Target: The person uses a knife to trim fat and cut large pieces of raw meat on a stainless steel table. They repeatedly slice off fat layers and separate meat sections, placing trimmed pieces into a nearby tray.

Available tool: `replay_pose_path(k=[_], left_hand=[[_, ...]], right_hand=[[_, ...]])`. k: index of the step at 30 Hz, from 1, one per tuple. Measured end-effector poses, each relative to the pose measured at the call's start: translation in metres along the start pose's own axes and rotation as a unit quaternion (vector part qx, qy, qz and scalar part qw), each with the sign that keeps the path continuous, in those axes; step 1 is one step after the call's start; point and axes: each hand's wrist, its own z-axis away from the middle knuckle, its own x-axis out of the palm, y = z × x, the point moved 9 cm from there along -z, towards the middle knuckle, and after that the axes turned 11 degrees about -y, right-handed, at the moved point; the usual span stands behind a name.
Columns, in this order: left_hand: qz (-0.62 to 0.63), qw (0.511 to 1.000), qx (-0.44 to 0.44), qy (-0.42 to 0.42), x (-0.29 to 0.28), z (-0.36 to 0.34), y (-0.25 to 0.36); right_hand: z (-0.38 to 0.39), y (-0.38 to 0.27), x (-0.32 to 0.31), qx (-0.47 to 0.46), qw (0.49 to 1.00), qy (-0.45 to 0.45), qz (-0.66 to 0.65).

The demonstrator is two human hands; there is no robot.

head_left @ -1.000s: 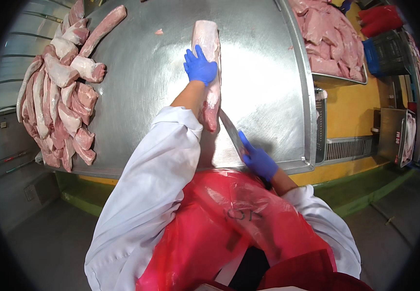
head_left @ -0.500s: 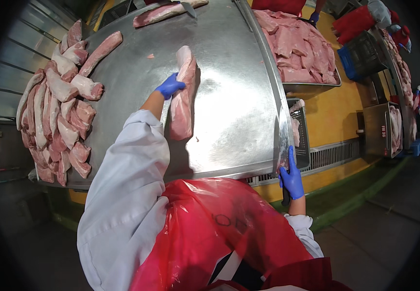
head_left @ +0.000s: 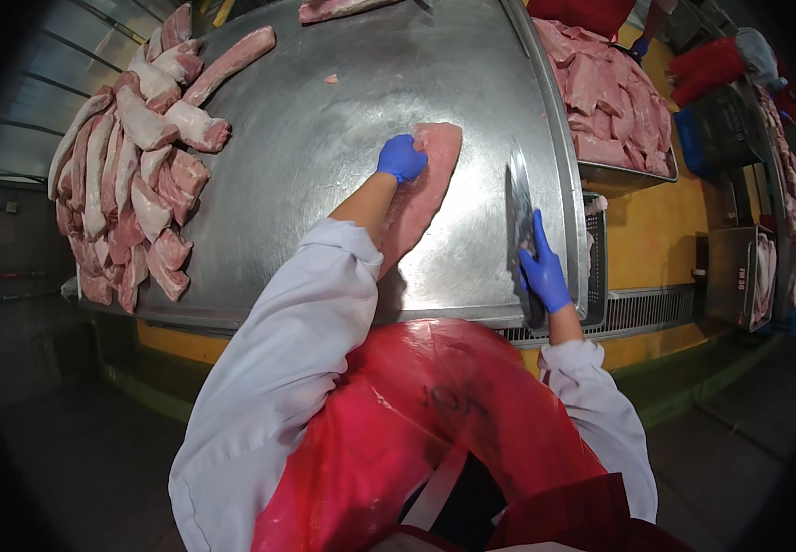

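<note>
A long strip of pink meat lies slantwise on the steel table, its far end leaning right. My left hand, in a blue glove, is closed on the strip's left side near that far end. My left forearm hides part of the near end. To the right, my blue-gloved right hand grips a knife by its dark handle, index finger stretched along it. The blade points away from me over the table's right side, apart from the meat.
A heap of meat pieces covers the table's left side. Another strip lies at the far edge. Beyond the raised right edge stand a tray of pink meat and a dark crate. Co-workers are at the upper right.
The meat strip has shifted right and turned, showing a smoother pink face. My left hand moved with it. My right hand brought the knife from the table's right edge in over the tabletop.
</note>
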Motion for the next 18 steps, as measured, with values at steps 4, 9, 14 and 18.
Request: replay_pose_path(k=[4,9,14,18], left_hand=[[0.017,0.999,0.029,0.005,-0.016,0.029,0.017],[-0.050,0.991,0.114,0.053,-0.027,0.047,0.047],[-0.044,0.986,0.140,0.080,-0.045,0.048,0.040],[0.088,0.978,0.160,0.102,-0.077,0.064,0.047]], right_hand=[[-0.078,-0.016,0.036,-0.004,0.995,-0.013,-0.099],[-0.192,-0.052,0.074,-0.047,0.998,-0.031,-0.026],[-0.149,-0.078,0.112,-0.027,0.938,-0.346,-0.013],[-0.071,-0.040,0.110,0.080,0.866,-0.492,-0.032]])
